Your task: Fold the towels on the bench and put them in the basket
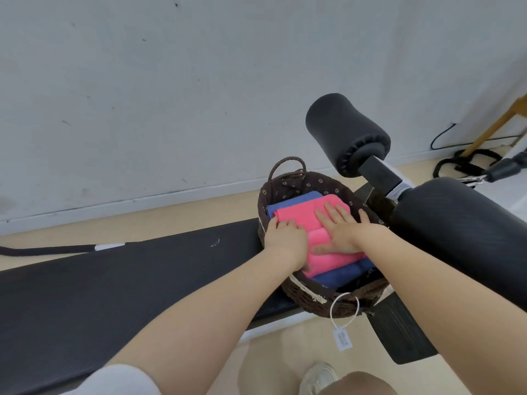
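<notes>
towels sit folded in the dark wicker basket [310, 302] at the bench's [119, 280] right end — a pink towel [302, 216] on top of a blue towel [342, 276]. your left hand [286, 240] lies on the pink towel's left edge, fingers curled over it; your right hand [342, 229] presses flat on its middle, fingers spread — black foam rollers [346, 132] stand just right of the basket.

A home gym corner: a padded black workout bench [114, 280] with foam rollers [346, 132], resistance straps [464, 163] by a scuffed wall [171, 95].
</notes>
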Tool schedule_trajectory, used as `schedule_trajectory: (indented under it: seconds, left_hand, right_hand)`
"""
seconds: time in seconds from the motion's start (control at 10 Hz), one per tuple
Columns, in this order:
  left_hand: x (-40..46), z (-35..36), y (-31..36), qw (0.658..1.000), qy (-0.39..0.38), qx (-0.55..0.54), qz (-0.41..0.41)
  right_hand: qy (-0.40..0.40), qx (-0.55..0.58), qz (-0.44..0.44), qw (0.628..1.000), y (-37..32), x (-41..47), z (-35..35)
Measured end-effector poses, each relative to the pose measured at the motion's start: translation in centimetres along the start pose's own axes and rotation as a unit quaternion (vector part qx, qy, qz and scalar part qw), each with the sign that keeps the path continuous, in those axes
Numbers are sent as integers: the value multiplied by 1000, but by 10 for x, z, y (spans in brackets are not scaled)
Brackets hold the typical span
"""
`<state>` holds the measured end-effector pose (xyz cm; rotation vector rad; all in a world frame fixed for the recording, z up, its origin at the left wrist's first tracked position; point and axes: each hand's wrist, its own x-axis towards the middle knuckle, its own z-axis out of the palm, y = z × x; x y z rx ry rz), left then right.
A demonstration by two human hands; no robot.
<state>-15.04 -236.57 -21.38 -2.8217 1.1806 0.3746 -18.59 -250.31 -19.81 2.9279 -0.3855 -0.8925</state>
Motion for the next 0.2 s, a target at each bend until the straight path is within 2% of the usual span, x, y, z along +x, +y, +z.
schedule_trajectory:
  seconds: [0.1,0.2]
  left_hand:
    - [-18,2,-12,994,86,-57,43]
    - [-50,1,-40,980,156,-102,71]
  right_hand:
    - [92,-39,19,995,-14,-17,-5]
    - [232,50,28,971,-28,-37,-2]
